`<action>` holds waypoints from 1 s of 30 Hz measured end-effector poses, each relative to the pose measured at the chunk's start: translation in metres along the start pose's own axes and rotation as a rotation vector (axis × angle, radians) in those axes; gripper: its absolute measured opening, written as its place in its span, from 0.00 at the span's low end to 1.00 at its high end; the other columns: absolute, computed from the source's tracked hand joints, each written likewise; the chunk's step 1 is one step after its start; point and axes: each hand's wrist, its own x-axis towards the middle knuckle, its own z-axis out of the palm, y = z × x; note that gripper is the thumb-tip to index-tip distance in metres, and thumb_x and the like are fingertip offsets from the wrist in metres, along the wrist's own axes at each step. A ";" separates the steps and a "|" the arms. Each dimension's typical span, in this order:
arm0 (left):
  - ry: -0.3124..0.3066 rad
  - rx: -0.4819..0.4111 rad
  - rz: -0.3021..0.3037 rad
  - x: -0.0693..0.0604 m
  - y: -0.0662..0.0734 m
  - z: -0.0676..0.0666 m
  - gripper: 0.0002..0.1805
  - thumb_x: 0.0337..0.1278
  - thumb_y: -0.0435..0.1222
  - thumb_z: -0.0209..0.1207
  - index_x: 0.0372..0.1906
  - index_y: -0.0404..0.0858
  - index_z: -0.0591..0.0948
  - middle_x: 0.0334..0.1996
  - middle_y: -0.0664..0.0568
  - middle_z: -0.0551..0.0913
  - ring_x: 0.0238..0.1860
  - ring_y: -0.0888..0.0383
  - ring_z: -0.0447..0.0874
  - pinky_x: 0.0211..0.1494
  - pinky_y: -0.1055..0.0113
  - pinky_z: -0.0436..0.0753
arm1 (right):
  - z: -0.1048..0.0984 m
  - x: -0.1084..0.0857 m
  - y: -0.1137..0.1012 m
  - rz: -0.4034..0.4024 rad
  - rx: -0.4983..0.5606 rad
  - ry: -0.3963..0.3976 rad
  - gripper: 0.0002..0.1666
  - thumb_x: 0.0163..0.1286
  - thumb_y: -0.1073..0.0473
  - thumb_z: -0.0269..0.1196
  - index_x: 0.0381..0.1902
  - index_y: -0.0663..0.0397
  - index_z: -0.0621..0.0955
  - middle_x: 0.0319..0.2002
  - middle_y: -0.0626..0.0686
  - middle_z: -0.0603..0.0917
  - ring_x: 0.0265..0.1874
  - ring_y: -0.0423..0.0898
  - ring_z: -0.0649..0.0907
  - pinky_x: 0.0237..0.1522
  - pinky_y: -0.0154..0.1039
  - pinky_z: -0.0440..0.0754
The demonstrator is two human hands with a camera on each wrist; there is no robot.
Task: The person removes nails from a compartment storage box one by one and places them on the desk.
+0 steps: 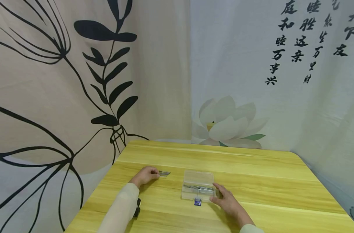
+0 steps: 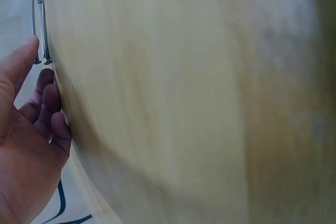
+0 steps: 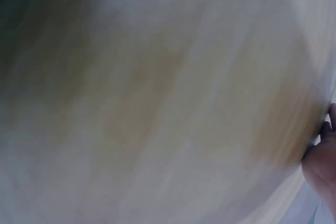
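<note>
My left hand (image 1: 148, 175) is at a small group of steel nails (image 1: 164, 173) lying on the wooden table. In the left wrist view, the thumb and bent fingers stand apart by the heads of the nails (image 2: 44, 32), and the thumb covers part of one. A clear plastic box (image 1: 198, 177) lies with its lid raised toward the back, and several more nails (image 1: 200, 188) lie inside. A blue latch (image 1: 197, 202) shows at the box's front. My right hand (image 1: 227, 200) holds the box's right side between thumb and fingers; the right wrist view barely shows that hand.
The yellow wood-grain table (image 1: 267, 181) runs back to a printed curtain (image 1: 162, 81). A dark band or device (image 1: 137, 208) is at the left sleeve.
</note>
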 end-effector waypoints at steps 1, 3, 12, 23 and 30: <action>0.000 0.003 -0.002 0.000 0.000 0.000 0.05 0.67 0.31 0.60 0.35 0.37 0.84 0.33 0.54 0.80 0.35 0.57 0.73 0.43 0.59 0.74 | 0.000 0.000 0.000 0.004 0.004 -0.001 0.42 0.69 0.49 0.65 0.76 0.52 0.63 0.73 0.71 0.55 0.71 0.75 0.51 0.63 0.74 0.49; 0.002 0.008 -0.015 0.001 0.000 0.001 0.05 0.67 0.31 0.60 0.35 0.38 0.84 0.33 0.55 0.80 0.35 0.57 0.73 0.43 0.59 0.74 | 0.000 -0.001 0.001 0.003 0.006 -0.003 0.42 0.69 0.49 0.65 0.76 0.52 0.63 0.73 0.71 0.56 0.71 0.74 0.51 0.64 0.74 0.50; 0.029 0.037 -0.022 0.001 0.004 0.002 0.05 0.67 0.31 0.60 0.35 0.38 0.85 0.34 0.54 0.80 0.36 0.57 0.73 0.43 0.57 0.75 | 0.001 -0.001 0.001 0.009 0.008 0.007 0.42 0.69 0.49 0.65 0.76 0.52 0.64 0.73 0.70 0.56 0.71 0.74 0.51 0.64 0.74 0.49; 0.072 0.005 -0.021 0.000 0.008 -0.003 0.04 0.66 0.31 0.61 0.36 0.36 0.85 0.32 0.54 0.81 0.33 0.56 0.74 0.38 0.60 0.75 | 0.001 0.000 0.000 0.019 0.012 -0.012 0.42 0.70 0.47 0.64 0.76 0.50 0.63 0.74 0.70 0.55 0.71 0.74 0.49 0.63 0.75 0.47; 0.070 -0.001 -0.031 0.002 0.017 -0.007 0.03 0.65 0.32 0.62 0.37 0.37 0.85 0.32 0.54 0.81 0.33 0.56 0.74 0.37 0.61 0.74 | 0.000 0.000 0.000 0.019 -0.012 0.000 0.42 0.69 0.47 0.65 0.76 0.50 0.63 0.74 0.70 0.56 0.71 0.74 0.51 0.63 0.75 0.48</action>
